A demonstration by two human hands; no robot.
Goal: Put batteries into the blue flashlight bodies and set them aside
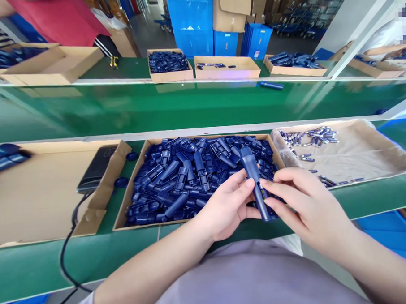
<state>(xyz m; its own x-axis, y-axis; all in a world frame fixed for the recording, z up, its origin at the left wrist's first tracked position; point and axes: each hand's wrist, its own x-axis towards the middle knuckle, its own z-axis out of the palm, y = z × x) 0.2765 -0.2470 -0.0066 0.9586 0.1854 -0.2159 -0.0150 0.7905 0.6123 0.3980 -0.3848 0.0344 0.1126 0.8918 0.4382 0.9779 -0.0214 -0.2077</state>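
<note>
Filling the middle carton (128,198), casings (177,182) are heaped; a tube (249,161) is pinched by left hand (227,202) and right hand (304,203), its slot (262,193) part-hidden.

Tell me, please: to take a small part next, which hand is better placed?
Probably the right hand: it is nearer the lined tray with small parts. It also touches the dark blue tube, but the left hand holds that.

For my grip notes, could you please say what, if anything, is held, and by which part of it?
The left hand holds a dark blue tube by its middle; the right hand touches the tube's side, its grip unclear.
</note>
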